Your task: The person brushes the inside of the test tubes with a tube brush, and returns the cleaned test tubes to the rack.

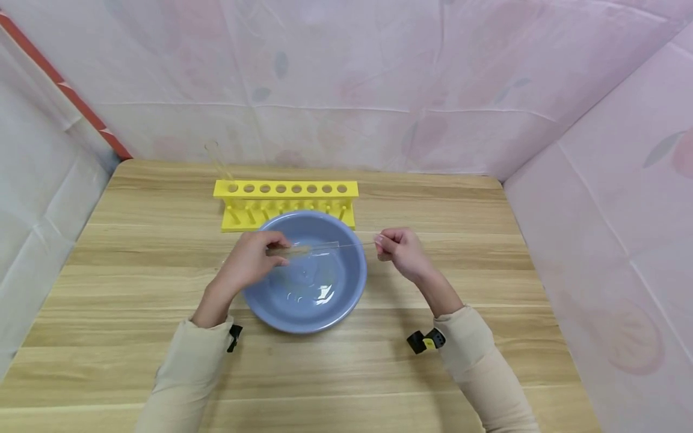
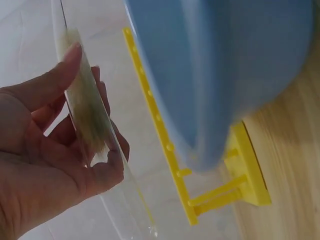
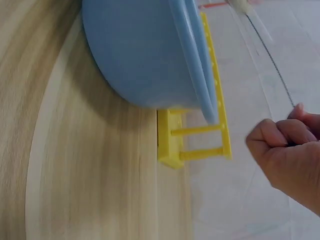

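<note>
My left hand [image 1: 251, 257] grips a clear glass test tube [image 2: 127, 200] between thumb and fingers, holding it over the blue basin [image 1: 303, 325]. Inside the tube sits the pale bristle head of a test tube brush [image 2: 86, 95]. The brush's thin twisted wire [image 3: 272, 61] runs out of the tube's mouth toward the right. At its other end, my right hand [image 1: 403, 251] pinches the wire with curled fingers, just beyond the basin's right rim. Shallow water [image 1: 308, 288] glints in the bottom of the basin.
Behind the basin, partly hidden by it, stands a yellow test tube rack [image 1: 287, 189] with a row of holes and pegs. Another clear test tube [image 1: 218, 159] leans in its leftmost hole. Everything rests on a wood-grain table [image 1: 433, 385], with patterned cloth [image 1: 346, 78] hanging around it.
</note>
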Action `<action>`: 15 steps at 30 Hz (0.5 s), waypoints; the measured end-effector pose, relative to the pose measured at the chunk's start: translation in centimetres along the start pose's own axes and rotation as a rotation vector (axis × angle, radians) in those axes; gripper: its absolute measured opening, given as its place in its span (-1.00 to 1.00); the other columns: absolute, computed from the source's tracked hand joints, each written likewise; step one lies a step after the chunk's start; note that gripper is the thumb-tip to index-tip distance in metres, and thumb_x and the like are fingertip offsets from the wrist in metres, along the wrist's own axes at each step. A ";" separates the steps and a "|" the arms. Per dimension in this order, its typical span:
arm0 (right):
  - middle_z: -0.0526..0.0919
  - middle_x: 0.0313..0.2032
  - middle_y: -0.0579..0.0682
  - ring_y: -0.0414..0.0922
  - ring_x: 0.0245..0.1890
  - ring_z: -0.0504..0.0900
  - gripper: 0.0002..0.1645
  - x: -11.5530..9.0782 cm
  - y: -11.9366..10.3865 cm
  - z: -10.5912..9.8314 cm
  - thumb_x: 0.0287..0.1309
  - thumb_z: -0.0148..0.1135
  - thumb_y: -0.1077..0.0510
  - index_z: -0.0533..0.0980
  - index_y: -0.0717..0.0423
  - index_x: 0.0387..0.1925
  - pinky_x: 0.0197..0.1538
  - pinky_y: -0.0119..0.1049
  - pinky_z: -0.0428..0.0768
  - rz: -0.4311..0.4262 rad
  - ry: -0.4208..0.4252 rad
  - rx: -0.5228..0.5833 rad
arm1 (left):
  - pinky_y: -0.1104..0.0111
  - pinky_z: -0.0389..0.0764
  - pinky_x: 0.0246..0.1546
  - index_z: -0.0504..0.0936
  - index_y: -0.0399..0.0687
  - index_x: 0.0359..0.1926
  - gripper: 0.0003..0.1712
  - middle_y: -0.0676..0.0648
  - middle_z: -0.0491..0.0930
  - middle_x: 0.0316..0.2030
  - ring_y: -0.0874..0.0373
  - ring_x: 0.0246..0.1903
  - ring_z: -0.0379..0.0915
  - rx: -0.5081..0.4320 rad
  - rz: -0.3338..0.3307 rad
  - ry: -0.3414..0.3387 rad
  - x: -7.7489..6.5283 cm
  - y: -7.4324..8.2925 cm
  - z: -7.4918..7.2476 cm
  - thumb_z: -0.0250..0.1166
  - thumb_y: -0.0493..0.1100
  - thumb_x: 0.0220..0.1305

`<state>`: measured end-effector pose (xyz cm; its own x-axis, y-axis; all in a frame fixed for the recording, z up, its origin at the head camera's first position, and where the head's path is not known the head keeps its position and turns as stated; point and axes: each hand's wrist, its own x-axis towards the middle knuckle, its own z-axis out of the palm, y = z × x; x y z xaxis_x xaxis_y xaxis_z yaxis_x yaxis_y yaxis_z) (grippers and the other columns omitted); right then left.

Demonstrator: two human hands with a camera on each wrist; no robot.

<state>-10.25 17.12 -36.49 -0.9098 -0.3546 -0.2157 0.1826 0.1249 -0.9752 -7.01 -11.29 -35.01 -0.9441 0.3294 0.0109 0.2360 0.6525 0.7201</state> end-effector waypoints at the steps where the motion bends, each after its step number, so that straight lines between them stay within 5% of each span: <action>1: 0.28 -0.73 -0.08 -0.28 -0.73 0.18 -0.59 0.0 0.0 -0.2 0.25 -0.10 0.41 0.33 0.26 -0.74 -0.53 -0.44 0.29 0.039 -0.004 0.049 | 0.22 0.54 -0.28 0.62 -0.23 -0.38 -0.80 -0.09 0.60 -0.41 0.05 -0.35 0.50 0.005 -0.014 0.013 -0.1 -0.1 0.0 0.42 -0.38 -0.11; 4: 0.30 -0.71 -0.06 -0.28 -0.75 0.14 -0.57 -0.1 0.1 -0.6 0.25 -0.11 0.41 0.33 0.24 -0.75 -0.53 -0.43 0.27 0.125 -0.022 0.131 | 0.22 0.54 -0.31 0.63 -0.25 -0.38 -0.81 -0.09 0.61 -0.43 0.05 -0.38 0.50 0.006 -0.019 0.011 -0.2 -0.4 0.2 0.42 -0.40 -0.11; 7: 0.33 -0.69 -0.07 -0.29 -0.71 0.20 -0.58 -0.3 0.4 -0.8 0.27 -0.08 0.36 0.34 0.22 -0.73 -0.51 -0.44 0.33 0.110 -0.011 0.014 | 0.23 0.54 -0.31 0.63 -0.25 -0.37 -0.82 -0.09 0.61 -0.42 0.06 -0.38 0.50 -0.011 -0.010 -0.011 -0.2 -0.5 0.3 0.41 -0.38 -0.08; 11: 0.24 -0.73 -0.07 -0.26 -0.70 0.17 -0.62 -0.5 0.9 -0.8 0.27 -0.02 0.33 0.37 0.27 -0.69 -0.57 -0.45 0.24 -0.065 0.052 -0.232 | 0.20 0.54 -0.26 0.62 -0.28 -0.35 -0.84 -0.10 0.60 -0.41 0.04 -0.34 0.51 -0.064 0.013 -0.050 -0.3 -0.9 0.0 0.38 -0.38 -0.04; 15: 0.26 -0.73 -0.02 -0.26 -0.72 0.14 -0.67 -0.7 1.4 -1.1 0.22 0.01 0.40 0.41 0.33 -0.67 -0.60 -0.44 0.16 -0.262 0.103 -0.310 | 0.18 0.53 -0.20 0.62 -0.32 -0.30 -0.83 -0.13 0.60 -0.36 0.00 -0.28 0.51 -0.103 0.020 -0.109 -0.3 -1.5 -0.3 0.34 -0.36 0.02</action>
<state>-9.76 18.60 -37.69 -0.9460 -0.3188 0.0587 -0.1661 0.3212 -0.9323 -7.18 -12.59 -35.85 -0.9076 0.4175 -0.0451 0.2246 0.5734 0.7879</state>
